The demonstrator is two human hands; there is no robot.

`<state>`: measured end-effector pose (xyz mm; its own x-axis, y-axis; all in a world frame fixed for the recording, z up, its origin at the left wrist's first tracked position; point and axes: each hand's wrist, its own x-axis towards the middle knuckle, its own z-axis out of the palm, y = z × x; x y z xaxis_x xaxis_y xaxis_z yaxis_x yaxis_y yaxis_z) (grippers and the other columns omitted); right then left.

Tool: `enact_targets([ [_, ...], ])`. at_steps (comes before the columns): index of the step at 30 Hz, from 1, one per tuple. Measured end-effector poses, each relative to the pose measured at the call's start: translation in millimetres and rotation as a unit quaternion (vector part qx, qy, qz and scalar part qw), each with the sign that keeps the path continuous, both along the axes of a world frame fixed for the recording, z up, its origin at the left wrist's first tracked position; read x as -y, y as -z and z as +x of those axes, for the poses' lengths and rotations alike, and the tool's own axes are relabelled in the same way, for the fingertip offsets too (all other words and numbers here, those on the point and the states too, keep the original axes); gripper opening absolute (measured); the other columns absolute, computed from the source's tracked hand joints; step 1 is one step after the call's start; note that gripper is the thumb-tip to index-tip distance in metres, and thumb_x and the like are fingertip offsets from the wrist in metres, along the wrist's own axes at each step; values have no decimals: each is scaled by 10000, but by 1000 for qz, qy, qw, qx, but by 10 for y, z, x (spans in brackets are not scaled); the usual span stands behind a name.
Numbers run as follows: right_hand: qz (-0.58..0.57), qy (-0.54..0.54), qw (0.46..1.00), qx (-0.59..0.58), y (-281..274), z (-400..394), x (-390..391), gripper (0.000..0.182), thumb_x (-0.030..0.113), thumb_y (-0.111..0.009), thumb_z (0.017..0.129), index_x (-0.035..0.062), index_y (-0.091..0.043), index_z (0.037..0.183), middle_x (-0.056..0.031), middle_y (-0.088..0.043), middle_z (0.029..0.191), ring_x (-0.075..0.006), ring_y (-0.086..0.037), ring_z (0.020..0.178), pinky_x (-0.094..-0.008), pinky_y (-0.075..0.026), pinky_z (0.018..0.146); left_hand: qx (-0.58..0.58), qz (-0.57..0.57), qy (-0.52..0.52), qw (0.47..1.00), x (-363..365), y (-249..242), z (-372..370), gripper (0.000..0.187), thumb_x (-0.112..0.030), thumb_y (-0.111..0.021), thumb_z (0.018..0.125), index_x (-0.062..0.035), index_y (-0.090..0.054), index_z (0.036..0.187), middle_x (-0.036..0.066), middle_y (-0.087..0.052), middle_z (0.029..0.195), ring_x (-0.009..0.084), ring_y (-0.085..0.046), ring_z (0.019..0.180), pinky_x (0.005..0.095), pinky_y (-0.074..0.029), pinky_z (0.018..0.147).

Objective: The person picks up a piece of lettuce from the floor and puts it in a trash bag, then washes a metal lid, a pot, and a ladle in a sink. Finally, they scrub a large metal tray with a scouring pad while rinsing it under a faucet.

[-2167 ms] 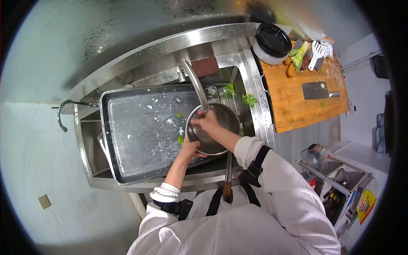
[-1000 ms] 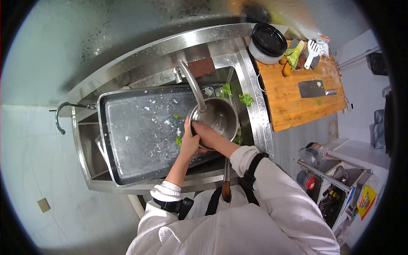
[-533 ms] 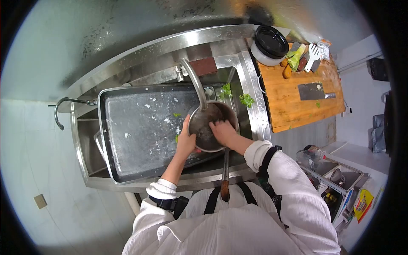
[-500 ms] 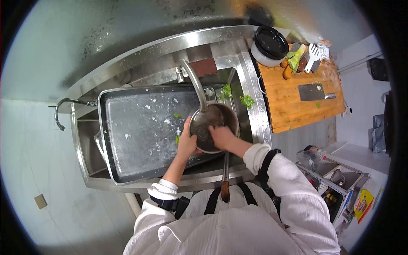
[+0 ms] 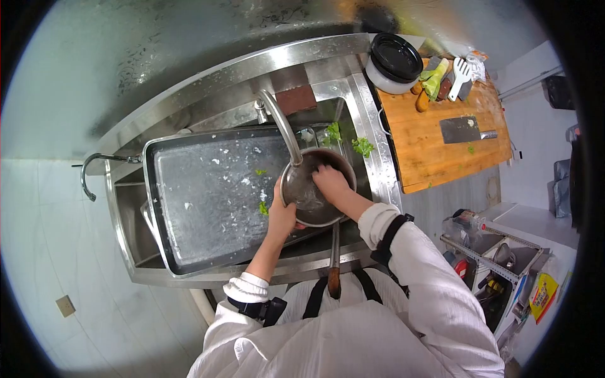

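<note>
A round metal pot [image 5: 324, 217] with a long handle [image 5: 334, 252] is under the curved faucet [image 5: 283, 123], over the sink. Water lies in its bottom. My left hand [image 5: 282, 211] grips the pot's left rim, thumb on the inside. Inside the pot, my right hand [image 5: 329, 181] is against the upper inner wall with its fingers bent; whether they hold anything is hidden. Left of the pot lies a large dark tray [image 5: 208, 195] with white bits and green scraps on it.
Leafy greens [image 5: 363, 147] lie on the sink's right edge. On the wooden board [image 5: 409, 148] at the right are a cleaver [image 5: 460, 130], a white slotted spatula [image 5: 460, 79] and a black-lidded container [image 5: 394, 63]. A second faucet [image 5: 94, 165] stands at the left.
My right hand has moved up inside the pot, toward its far wall. My left hand stays on the rim. The whole view has shifted slightly.
</note>
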<state>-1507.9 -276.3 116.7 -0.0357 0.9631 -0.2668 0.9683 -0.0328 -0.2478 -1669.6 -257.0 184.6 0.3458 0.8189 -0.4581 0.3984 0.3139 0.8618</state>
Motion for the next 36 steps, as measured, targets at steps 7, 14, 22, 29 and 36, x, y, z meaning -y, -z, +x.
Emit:
enact_targets([
  [7,-140,142,882,-427,-250,-453,145,308,80,-487,755,36,-583,1044,-187,-537,1065,-316,-558,946,-375,-461,791,-23,-44,-32,998,10,-165,133,716,61,-362,746,-236,-185,1372,231,-561,1000,283,-625,611,337,-538,458],
  [14,-69,-110,954,-271,-472,-102,498,403,293,-523,758,109,-570,1113,-115,-521,1122,-272,-481,1073,-420,-364,912,-136,110,31,984,-177,-14,-174,712,53,-418,724,-249,-270,1351,269,-583,979,350,-624,805,414,-510,707],
  [22,192,-334,915,119,-389,355,323,133,206,-561,685,151,-648,768,-32,-542,918,-231,-511,957,-358,-416,824,-191,-4,138,972,-577,-598,-19,601,-41,-455,755,-229,-329,1312,241,-612,853,317,-633,612,391,-519,556],
  [29,251,-226,934,-112,-459,90,508,44,180,-544,680,137,-552,681,6,-482,786,-181,-519,792,-328,-453,692,-6,-257,-116,959,43,-293,-39,531,-22,-408,767,-120,-265,1269,220,-540,983,281,-620,560,315,-531,400],
  [36,127,-33,888,-440,-802,-448,610,343,136,-555,665,103,-609,1003,-106,-536,1103,-249,-481,1093,-400,-380,934,68,-167,-175,968,22,121,-239,566,24,-330,785,-120,-185,1313,200,-443,1142,329,-596,831,375,-576,487],
])
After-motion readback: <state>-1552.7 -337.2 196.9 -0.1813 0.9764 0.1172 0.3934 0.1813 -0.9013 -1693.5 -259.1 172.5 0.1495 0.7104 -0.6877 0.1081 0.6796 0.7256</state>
